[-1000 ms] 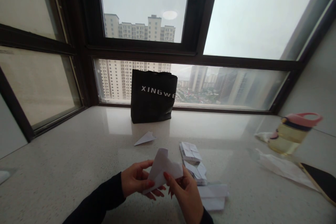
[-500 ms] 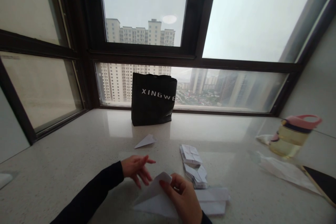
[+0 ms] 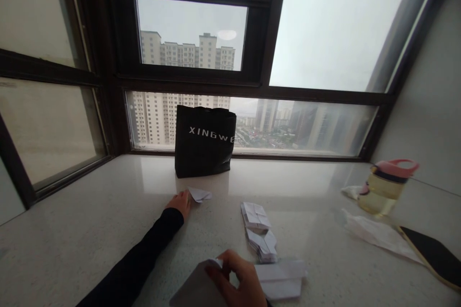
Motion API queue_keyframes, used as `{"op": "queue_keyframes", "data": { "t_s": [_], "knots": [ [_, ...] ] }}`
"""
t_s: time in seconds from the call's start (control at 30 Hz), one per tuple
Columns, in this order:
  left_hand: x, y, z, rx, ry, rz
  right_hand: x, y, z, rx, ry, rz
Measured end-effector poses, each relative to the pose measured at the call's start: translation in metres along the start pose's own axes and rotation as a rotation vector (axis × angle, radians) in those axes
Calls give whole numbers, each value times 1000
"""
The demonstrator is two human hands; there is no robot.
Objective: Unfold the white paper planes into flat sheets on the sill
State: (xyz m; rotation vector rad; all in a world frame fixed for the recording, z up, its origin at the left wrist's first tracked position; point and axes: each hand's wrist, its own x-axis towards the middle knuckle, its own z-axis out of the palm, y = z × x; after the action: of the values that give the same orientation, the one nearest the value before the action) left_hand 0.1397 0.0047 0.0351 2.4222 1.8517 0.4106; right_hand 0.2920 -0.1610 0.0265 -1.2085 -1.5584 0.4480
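Seen from the head camera, a person in dark sleeves has 2 hands over a speckled white desk. The right hand pinches a folded paper sheet between thumb and fingers, the sheet extending to their left. The left hand is stretched well ahead, its fingers at a small folded paper dart; whether they grip or merely touch it cannot be told. Just beyond those fingers stands a black bag lettered "XINGWE". Ahead of the right fingers lie 2 paper piles, a square-folded stack and a notched stack, with a folded paper strip just to their right. Too tight a pinch could crease the sheet; hard pressure from the left fingers could crush the thin dart; and a rightward swing of the right hand could knock the strip askew.
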Motion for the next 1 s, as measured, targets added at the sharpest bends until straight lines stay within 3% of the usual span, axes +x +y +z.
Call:
{"op": "queue_keyframes", "data": {
  "t_s": [0.17, 0.37, 0.47, 0.73, 0.83, 1.0],
  "knots": [
    [12, 9, -5, 43, -28, 116, 0, 0, 0, -28, -20, -7],
    [23, 27, 12, 57, -182, 143, 1, -1, -1, -7, -28, -40],
    [7, 35, 15, 72, -213, 117, 1, -2, -1, -7, -22, -43],
    [-72, 39, 6, 114, -276, 61, 0, -5, 0, -1, -18, -62],
    [-76, 35, -2, 125, -230, 66, 0, -5, 0, -9, -10, -81],
    [-57, 25, -27, 110, -135, 86, 1, -5, -1, 29, -31, -77]
  ]
}}
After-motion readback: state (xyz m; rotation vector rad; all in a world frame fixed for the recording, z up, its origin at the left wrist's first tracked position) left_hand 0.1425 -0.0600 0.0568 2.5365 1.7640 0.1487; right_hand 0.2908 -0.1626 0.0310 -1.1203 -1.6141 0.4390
